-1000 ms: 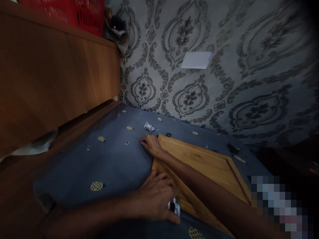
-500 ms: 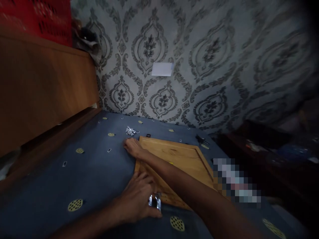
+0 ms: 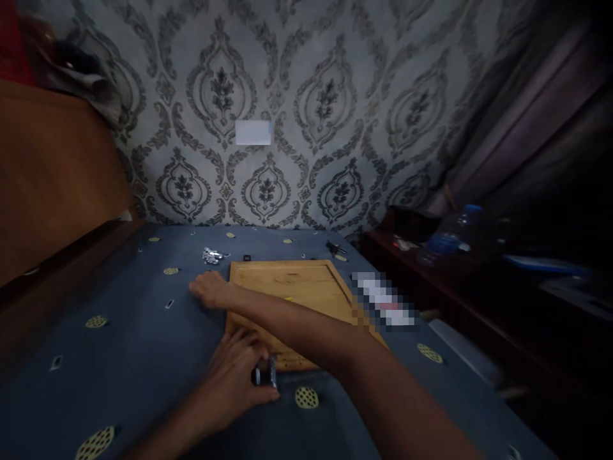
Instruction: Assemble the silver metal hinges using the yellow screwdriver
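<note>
A framed wooden panel (image 3: pixel 282 275), like a cabinet door, lies flat on the blue patterned cloth (image 3: pixel 138 377). My left hand (image 3: pixel 234 364) is at the panel's near left corner, closed around a shiny metal piece (image 3: pixel 272 372). Its thumb presses that piece from the near side while the fingers reach onto the panel's edge. Across the panel stretches my right forearm, and my right hand (image 3: pixel 211 291) is a closed fist just beyond the panel's left edge. Whatever its fingers hold is hidden. Behind it lie several shiny metal parts (image 3: pixel 212 256) in a small heap.
A small black piece (image 3: pixel 247 258) sits by the panel's far edge. Farther right is a dark tool (image 3: pixel 335 247), perhaps pliers. A blurred-out white packet (image 3: pixel 383 297) borders the panel. A wooden cabinet (image 3: pixel 52 179) stands left; a bottle (image 3: pixel 450 236) is at right.
The view has turned to the right, so the panel and hands appear farther left. My right hand has shifted slightly outward from the panel's left edge. My left hand keeps its hold on the metal piece.
</note>
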Demonstrator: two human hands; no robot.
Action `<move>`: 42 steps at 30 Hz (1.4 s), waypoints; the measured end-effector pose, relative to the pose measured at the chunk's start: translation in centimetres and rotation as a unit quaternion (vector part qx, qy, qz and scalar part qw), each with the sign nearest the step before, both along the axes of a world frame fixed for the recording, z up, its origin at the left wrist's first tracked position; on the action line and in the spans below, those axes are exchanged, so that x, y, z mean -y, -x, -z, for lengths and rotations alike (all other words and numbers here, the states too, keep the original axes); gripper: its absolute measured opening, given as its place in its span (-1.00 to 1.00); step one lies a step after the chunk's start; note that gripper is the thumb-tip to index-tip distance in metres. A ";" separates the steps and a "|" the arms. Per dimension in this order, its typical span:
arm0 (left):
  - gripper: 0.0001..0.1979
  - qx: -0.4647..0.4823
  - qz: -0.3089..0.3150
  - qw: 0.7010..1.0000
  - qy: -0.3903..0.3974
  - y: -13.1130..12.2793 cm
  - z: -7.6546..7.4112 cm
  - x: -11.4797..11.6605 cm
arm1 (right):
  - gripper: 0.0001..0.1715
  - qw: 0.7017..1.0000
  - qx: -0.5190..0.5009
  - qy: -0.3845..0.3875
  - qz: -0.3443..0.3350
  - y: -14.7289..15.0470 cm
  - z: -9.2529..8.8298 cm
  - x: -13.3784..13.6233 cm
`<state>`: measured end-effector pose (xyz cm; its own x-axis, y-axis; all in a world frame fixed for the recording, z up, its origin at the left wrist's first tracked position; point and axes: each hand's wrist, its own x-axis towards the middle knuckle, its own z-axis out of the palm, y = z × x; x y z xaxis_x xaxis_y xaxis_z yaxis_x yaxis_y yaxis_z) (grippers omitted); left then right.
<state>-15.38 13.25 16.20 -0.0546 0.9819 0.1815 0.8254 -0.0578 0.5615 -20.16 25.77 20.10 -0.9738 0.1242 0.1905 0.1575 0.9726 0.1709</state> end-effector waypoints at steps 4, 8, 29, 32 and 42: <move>-0.72 -0.028 -0.007 0.999 0.042 -0.2 -1.2 0.2 | -0.54 0.991 0.061 0.108 -0.052 -2.0 -0.6 -1.5; -0.73 -0.051 -0.003 0.994 0.092 -0.5 -2.2 0.0 | -0.56 0.978 -0.011 0.209 -0.018 -5.3 -0.8 -3.5; -0.80 -0.058 0.023 0.997 -0.041 1.3 0.9 0.4 | -0.94 0.729 -0.350 0.582 0.089 -21.4 5.5 -3.9; -0.79 -0.065 0.028 0.997 0.022 0.9 -0.8 0.6 | -0.94 0.726 -0.365 0.575 0.094 -21.5 5.6 -3.9; -0.67 -0.082 0.031 0.994 0.059 0.5 -2.1 0.4 | -0.88 0.712 -0.313 0.626 0.059 -21.1 5.5 -2.6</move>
<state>-15.90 12.83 18.26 0.0266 0.9975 0.0659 0.9034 -0.0522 0.4255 0.95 28.34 14.56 -0.7157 0.6518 0.2506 -0.0853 0.2746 -0.9578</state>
